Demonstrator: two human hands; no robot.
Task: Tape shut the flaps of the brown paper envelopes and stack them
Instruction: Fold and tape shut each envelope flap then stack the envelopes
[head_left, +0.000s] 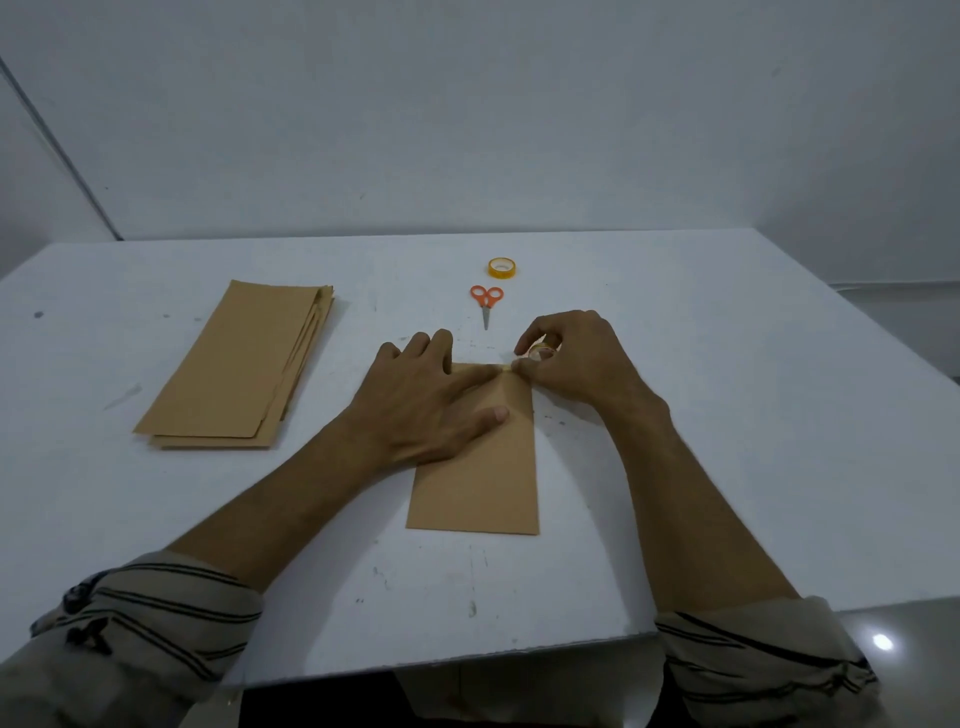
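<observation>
Envelope (480, 483), single, under flat, spread left hand (421, 405); right hand (576, 364), grip clamped on tape roll (543, 353); second tape roll (503, 268) beyond.

Light is dim and flat, with a cool grey-blue cast over the white rectangular tabletop (727, 415) and the pale bare wall (467, 104). It falls softly from above, leaving only faint shadows beneath the left hand (415, 400) and right hand (571, 364). At 4 o'clock a white glare spot (883, 643) burns on a glossy grey surface (924, 608). Wide-angle distortion bows the table's edges. Detail is smeared: the small clear tape roll (543, 353) pinched in the right hand is a blur.
</observation>
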